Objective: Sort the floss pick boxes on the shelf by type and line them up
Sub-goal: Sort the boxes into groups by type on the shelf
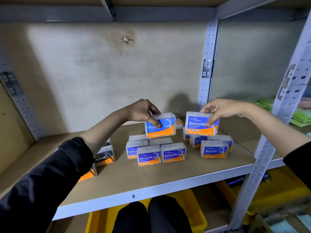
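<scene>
Hands hold one floss pick box each, raised above a shelf (151, 187) of chipboard with a pale metal front edge. Left hand (143, 111) pinches a Round box (160, 126) from above, thumb on the blue and orange label, fingers behind the clear lid. Right hand (220, 109) pinches a Smooth box (200, 124) the same way, just right of the first box and apart from it. Below, on the shelf, Smooth boxes (161, 154) stand in a cluster at the centre, Round boxes (213, 148) cluster to the right, and black Charcoal boxes (105, 156) sit to the left, partly hidden by the left sleeve (50, 174). Green packets (301, 116) lie on the next shelf bay at far right. Yellow bins (193, 209) show under the shelf.
</scene>
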Demonstrator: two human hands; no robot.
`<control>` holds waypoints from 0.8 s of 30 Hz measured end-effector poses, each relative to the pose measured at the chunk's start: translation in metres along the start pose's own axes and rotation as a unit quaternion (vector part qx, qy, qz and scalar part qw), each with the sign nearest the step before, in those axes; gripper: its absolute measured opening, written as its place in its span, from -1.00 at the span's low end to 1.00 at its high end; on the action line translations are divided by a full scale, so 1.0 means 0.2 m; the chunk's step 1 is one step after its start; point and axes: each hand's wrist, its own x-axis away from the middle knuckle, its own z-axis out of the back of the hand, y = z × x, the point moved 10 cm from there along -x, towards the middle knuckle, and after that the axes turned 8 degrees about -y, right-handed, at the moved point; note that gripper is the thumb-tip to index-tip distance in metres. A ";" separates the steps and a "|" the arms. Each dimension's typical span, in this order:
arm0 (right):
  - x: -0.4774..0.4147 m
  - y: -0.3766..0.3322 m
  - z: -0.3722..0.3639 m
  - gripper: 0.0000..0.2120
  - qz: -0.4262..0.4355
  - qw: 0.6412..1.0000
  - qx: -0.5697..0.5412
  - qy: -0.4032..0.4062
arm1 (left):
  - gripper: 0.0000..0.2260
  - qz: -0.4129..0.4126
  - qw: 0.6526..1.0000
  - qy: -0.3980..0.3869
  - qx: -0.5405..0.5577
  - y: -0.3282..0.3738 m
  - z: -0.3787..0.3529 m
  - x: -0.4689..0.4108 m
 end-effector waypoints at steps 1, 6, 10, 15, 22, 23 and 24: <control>0.00 0.00 0.00 -0.72 -0.001 1.000 0.003 0.000 | -0.74 0.000 1.000 0.000 -0.003 0.00 0.00 0.01; 0.00 -0.03 -0.04 -0.74 -0.003 1.000 0.017 -0.012 | -0.74 0.006 1.000 -0.002 -0.011 0.00 -0.01 0.03; -0.04 -0.10 -0.16 -0.68 -0.005 0.999 0.041 -0.026 | -0.74 0.021 1.000 0.005 -0.008 -0.04 0.01 0.08; -0.14 -0.23 -0.39 -0.68 0.023 0.993 0.108 -0.033 | -0.74 0.042 0.999 0.020 -0.005 -0.14 0.06 0.16; -0.28 -0.32 -0.74 -0.61 0.059 0.976 0.207 -0.014 | -0.72 0.080 0.996 0.032 -0.017 -0.25 0.12 0.28; -0.29 -0.32 -0.77 -0.58 0.058 0.976 0.211 -0.016 | -0.72 0.084 0.996 0.034 -0.016 -0.26 0.13 0.29; -0.31 -0.31 -0.79 -0.54 0.055 0.974 0.218 -0.016 | -0.72 0.088 0.995 0.035 -0.014 -0.27 0.13 0.30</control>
